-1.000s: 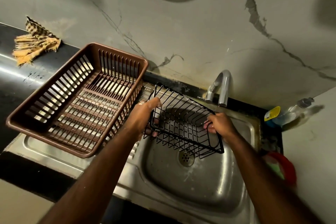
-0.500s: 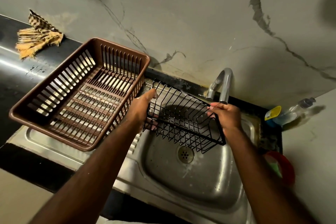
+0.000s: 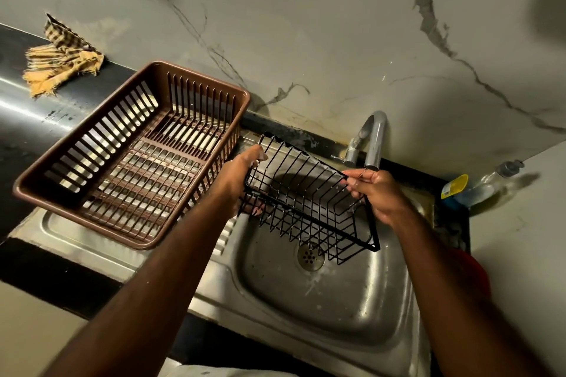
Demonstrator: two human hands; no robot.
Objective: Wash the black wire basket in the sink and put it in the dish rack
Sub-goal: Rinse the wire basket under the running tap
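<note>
The black wire basket [image 3: 306, 202] hangs tilted above the steel sink [image 3: 352, 294], over the drain. My left hand [image 3: 242, 174] grips its left end, thumb over the rim. My right hand [image 3: 376, 193] pinches the rim at the basket's right end, just below the grey tap [image 3: 372, 141]. No water runs from the tap. The brown plastic dish rack [image 3: 214, 101] sits to the left on the draining board, holding nothing.
A yellow checked cloth [image 3: 61, 61] lies on the dark counter at far left. A clear soap bottle [image 3: 487, 184] with a yellow label lies right of the tap. Something red [image 3: 471, 272] sits beside the sink behind my right forearm. A marbled wall rises behind.
Both hands have raised the basket a little and shifted it towards the tap. My right hand moved up along the rim to the far right corner.
</note>
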